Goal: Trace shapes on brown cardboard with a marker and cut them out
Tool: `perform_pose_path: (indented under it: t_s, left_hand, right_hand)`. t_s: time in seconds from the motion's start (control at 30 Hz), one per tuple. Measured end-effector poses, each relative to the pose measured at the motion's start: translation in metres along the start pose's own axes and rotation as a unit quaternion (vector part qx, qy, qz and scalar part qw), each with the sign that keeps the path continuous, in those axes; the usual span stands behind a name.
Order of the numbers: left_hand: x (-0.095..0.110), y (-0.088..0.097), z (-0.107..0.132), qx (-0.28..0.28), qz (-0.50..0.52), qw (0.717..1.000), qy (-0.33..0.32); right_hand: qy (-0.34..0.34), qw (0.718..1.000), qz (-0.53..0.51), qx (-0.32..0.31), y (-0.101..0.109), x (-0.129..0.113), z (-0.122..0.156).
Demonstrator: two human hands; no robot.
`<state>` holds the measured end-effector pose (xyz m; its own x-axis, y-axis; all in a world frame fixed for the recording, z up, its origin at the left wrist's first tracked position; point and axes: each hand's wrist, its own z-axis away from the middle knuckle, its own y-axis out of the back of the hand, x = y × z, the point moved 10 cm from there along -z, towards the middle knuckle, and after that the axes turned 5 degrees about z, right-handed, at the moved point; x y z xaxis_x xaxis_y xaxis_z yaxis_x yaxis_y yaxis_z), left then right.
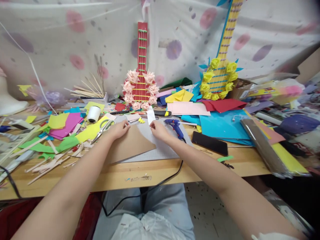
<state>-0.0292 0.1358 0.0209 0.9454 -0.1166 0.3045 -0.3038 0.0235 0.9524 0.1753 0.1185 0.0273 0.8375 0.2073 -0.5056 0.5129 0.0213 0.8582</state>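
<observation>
A piece of brown cardboard (132, 142) with a curved right edge lies over a grey cutting mat (160, 151). At its upper left edge, my left hand (120, 129) is closed, fingers curled onto the cardboard. My right hand (158, 130) pinches the lower end of a small white paper strip (150, 115) just right of the cardboard. Close beside that hand lies a blue glue gun (175, 127). Small yellow pieces (141, 120) rest between my hands, toward the back of the mat. Green-handled scissors (103, 129) lie left of my left hand.
A red paper guitar (142, 66) and a yellow one (222, 75) stand behind. Right are a black phone (210, 143) and blue sheets (225, 125). Paper scraps (50, 161) and a white roll (94, 114) sit left. A black cable (160, 183) hangs over the table edge.
</observation>
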Motion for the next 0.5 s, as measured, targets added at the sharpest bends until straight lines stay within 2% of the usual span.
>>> perform_pose_path:
  t_s: [0.1,0.2,0.33,0.5]
  left_hand:
    - [0.011,-0.014,-0.014,-0.008,0.004,1.000,-0.007]
    - [0.014,-0.015,-0.023,0.011,0.013,0.999,-0.038]
    - [0.016,0.001,-0.021,0.091,0.030,0.992,-0.083]
    - [0.007,0.026,-0.013,0.167,0.049,0.981,-0.085]
  right_hand:
    - [0.017,1.000,0.003,0.015,-0.002,-0.008,-0.010]
    - [0.026,0.999,0.020,0.027,0.000,-0.010,-0.028]
    - [0.028,0.997,0.066,0.026,0.002,-0.012,-0.057]
    - [0.063,0.983,0.171,0.021,-0.001,-0.028,-0.097]
